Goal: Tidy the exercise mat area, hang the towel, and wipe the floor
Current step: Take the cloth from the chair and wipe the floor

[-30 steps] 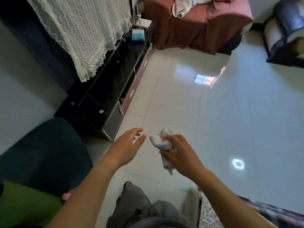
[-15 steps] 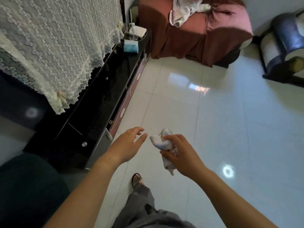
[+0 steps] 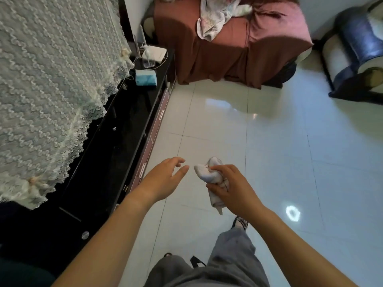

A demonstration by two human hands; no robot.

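Observation:
A crumpled white cloth (image 3: 207,172) is bunched in my right hand (image 3: 232,189), which is closed around it in mid-air above the glossy white tiled floor (image 3: 279,152). One end of the cloth sticks out toward the left, another hangs below the fist. My left hand (image 3: 163,179) hovers just left of the cloth with fingers spread, holding nothing and a small gap away from it. My grey trouser legs and sandalled feet show at the bottom of the view.
A long black low cabinet (image 3: 116,141) runs along the left, topped by a lace-covered object (image 3: 45,90), a blue tissue pack (image 3: 145,78) and a white box (image 3: 154,55). A brown-covered sofa (image 3: 238,42) with a pale garment (image 3: 215,21) stands ahead; a dark chair (image 3: 356,54) sits far right.
The view has moved forward along the cabinet; the green seat at the lower left has dropped out of sight and the sofa is nearer. Both hands keep the same pose, the cloth still gripped.

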